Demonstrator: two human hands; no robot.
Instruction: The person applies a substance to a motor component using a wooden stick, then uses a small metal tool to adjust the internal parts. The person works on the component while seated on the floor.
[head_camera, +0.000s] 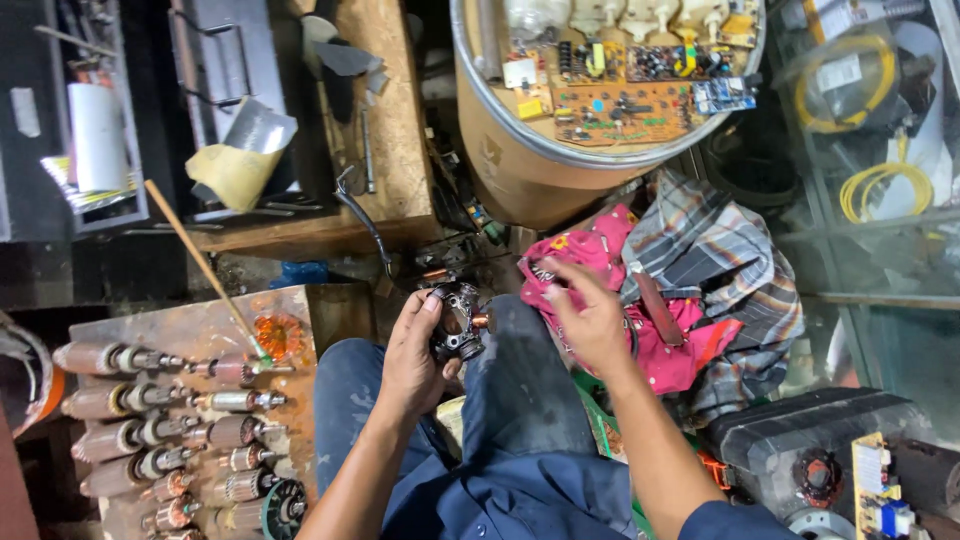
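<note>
Gripping a small dark motor housing (457, 320), the left hand (412, 365) has its fingers wrapped around the part's left side and holds it just above the person's knee, clamped firmly on it. Copper shows at the housing's right end, and its open face tilts up toward the camera. Over to the right, the right hand (590, 320) is apart from the housing, fingers loosely curled with nothing visibly held, resting against a pink cloth (580, 255) that lies bunched on a grey plaid cloth (720, 260). The two hands are clearly separated, the knee in blue trousers (520, 400) between them. On the left, a rusty metal board (190, 330) carries rows of motor armatures (150, 410), laid side by side from its near edge up to the middle. A thin wooden stick (200, 260) leans across the board's far right corner, ending by an orange disc (278, 335). At the far side, a round fibre drum (530, 150) holds green circuit boards (640, 95) on top.
</note>
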